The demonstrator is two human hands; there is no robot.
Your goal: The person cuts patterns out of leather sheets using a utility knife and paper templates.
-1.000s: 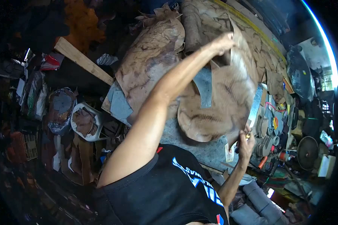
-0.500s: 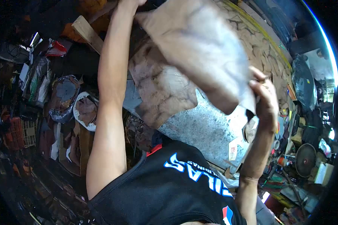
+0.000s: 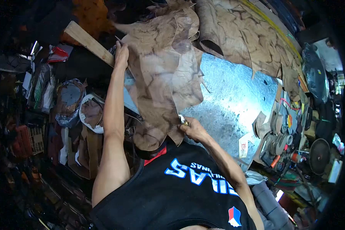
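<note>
A large brown mottled leather piece (image 3: 157,76) drapes over the near left part of the metal-topped table (image 3: 226,99), its lower end hanging toward my body. My left hand (image 3: 121,56) is closed at the leather's left edge, near a wooden board; a thin pointed end shows above the fingers. By the lower right edge of the leather, my right hand (image 3: 194,129) is closed around a small tool (image 3: 184,120) with a shiny, brass-coloured end. Its exact kind is hard to make out.
More brown leather (image 3: 253,34) lies along the far side, with a rolled part (image 3: 211,30). Rolls of tape (image 3: 278,143) and tools crowd the table's right. A white tag (image 3: 243,147) lies near the front edge. At left stand a white bucket (image 3: 91,114) and a crate (image 3: 27,140).
The leather piece, lifted and blurred before, now lies lower and nearer my body. My left hand came down and back; my right hand moved left and down from the raised edge.
</note>
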